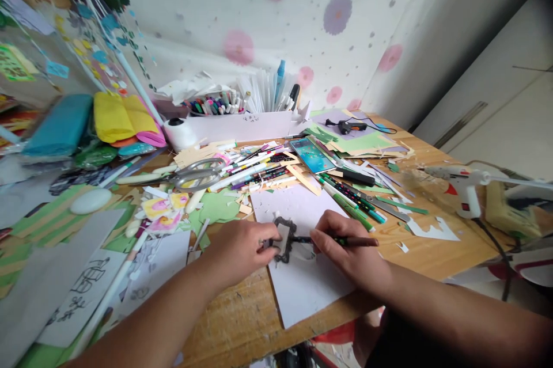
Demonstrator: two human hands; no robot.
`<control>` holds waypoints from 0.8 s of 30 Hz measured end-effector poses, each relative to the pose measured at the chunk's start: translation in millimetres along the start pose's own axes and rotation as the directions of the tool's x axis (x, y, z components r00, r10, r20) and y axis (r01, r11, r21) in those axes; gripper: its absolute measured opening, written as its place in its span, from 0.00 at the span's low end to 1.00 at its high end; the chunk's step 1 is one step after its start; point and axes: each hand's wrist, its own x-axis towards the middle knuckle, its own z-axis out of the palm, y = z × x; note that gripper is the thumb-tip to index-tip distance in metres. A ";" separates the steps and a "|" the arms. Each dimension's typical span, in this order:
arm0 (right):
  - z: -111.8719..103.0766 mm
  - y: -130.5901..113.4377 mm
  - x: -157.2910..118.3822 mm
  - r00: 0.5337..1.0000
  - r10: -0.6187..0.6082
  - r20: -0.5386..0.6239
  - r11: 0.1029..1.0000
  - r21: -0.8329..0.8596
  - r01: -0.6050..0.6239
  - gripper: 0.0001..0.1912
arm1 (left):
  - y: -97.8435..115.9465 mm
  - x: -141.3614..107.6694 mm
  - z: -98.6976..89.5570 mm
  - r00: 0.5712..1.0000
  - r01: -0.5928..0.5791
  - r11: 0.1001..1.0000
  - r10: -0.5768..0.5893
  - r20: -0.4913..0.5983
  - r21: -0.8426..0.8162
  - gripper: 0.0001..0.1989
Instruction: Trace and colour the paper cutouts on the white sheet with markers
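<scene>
Head view shows our left hand (242,247) pinching a dark-edged frame (284,238) over white paper (302,296), our right hand (348,250) gripping a pen-like tool (362,242), whose tip could smudge the edging if either grip slips.

Left hand (242,244) holds frame (283,240) (dark-edged), right hand (352,250) a tool (362,242).

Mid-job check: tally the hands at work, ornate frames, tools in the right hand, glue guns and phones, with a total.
Left hand and right hand: 2
Dark ornate frame: 1
Pen-like tool: 1
Black glue gun and white glue gun: 2
Phone: 1
Total: 7
</scene>
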 end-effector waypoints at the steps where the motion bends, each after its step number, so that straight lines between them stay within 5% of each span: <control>1: 0.3 -0.5 -0.8 1.000 -0.011 0.027 1.000 -0.001 0.011 0.12 | 0.2 0.0 -0.1 1.000 -0.003 1.000 0.003 0.000 0.002 0.07; 24: -0.7 -9.2 -3.3 0.982 -0.144 0.121 0.989 -0.009 0.146 0.10 | -1.3 2.5 1.5 1.000 0.006 1.000 -0.006 0.013 -0.017 0.08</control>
